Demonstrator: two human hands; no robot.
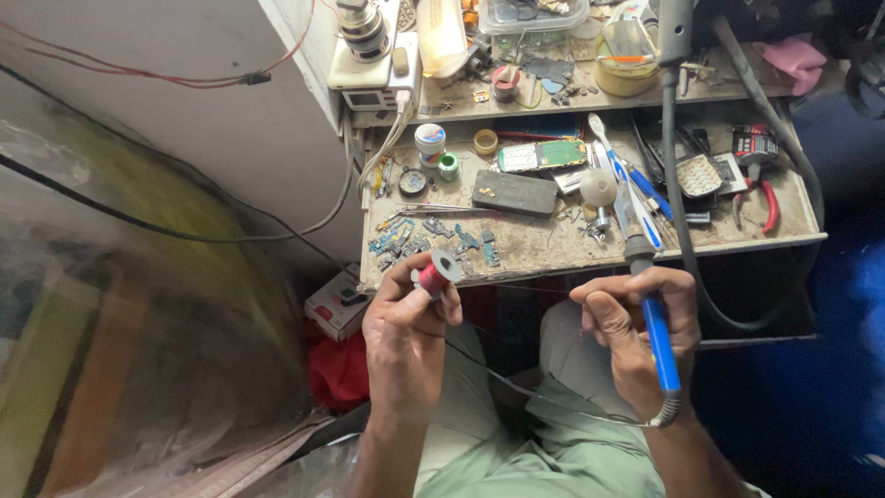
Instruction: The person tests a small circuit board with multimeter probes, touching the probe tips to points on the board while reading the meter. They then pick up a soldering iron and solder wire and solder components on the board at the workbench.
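Observation:
My left hand (404,334) grips a small red spool of wire (437,273) with a grey flange, just below the front edge of the workbench (544,247). My right hand (636,330) holds a blue-handled soldering iron (656,334) upright, its metal tip pointing up over the bench edge. A thin wire strand runs between the spool and my right fingers. The iron's cable loops down over my lap.
The cluttered bench carries a dark phone (515,193), a green circuit board (542,155), small loose parts (433,235), red-handled pliers (767,201) and round tins (430,142). A thick grey hose (670,138) hangs down over it. A red and white box (336,307) sits below left.

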